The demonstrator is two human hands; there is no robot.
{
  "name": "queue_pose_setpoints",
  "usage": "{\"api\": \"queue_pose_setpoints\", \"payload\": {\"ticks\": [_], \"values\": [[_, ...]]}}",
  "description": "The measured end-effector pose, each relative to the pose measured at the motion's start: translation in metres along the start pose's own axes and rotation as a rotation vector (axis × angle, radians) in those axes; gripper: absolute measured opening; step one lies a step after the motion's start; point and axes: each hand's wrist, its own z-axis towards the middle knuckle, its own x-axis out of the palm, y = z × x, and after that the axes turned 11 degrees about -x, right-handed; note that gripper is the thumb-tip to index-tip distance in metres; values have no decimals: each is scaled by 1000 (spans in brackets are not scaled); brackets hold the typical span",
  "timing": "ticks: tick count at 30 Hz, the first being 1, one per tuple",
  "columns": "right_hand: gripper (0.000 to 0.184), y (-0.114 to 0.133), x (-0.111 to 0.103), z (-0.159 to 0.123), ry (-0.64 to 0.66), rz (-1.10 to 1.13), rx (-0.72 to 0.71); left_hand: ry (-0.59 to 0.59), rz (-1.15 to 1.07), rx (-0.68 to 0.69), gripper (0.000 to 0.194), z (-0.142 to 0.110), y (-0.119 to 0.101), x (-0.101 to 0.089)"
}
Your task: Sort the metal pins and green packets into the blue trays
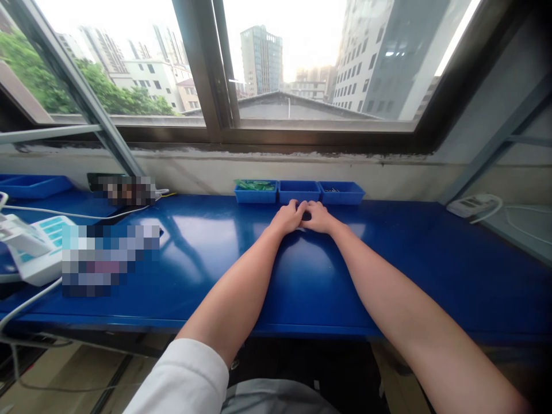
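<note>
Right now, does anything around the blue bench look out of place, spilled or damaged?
The white coating under the window frame looks damaged, its edge ragged and patchy. Green pieces poke above the rim of their blue bin; none visibly spilled.

Three bins (299, 191) side by side, along table's (207, 276) back.

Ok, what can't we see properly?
All in the head view:
Anything inside the left hand and right hand: fingers cover it.
Small dark bits in the rightmost blue plastic bin: too tiny.
White machine with turquoise strips: left edge cuts it off.
Something on the shiny blue table: blurred into squares.
</note>
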Motion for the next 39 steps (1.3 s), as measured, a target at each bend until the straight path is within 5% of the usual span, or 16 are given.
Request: {"api": "queue_pose_setpoints", "payload": {"ticks": [6, 13, 24, 39], "values": [[65, 7, 3, 1, 11, -38, -38, 18, -72, 52, 69, -3, -1, -2], [48, 18, 7, 3, 12, 17, -142, 5, -66, 72, 67, 1, 1, -2], [32, 19, 10, 7, 40, 105, -33, -30, 8, 51, 59, -1, -3, -1], [22, 1, 13, 12, -54, -84, 33, -5, 7, 65, 57, -2, -3, -2]]}}
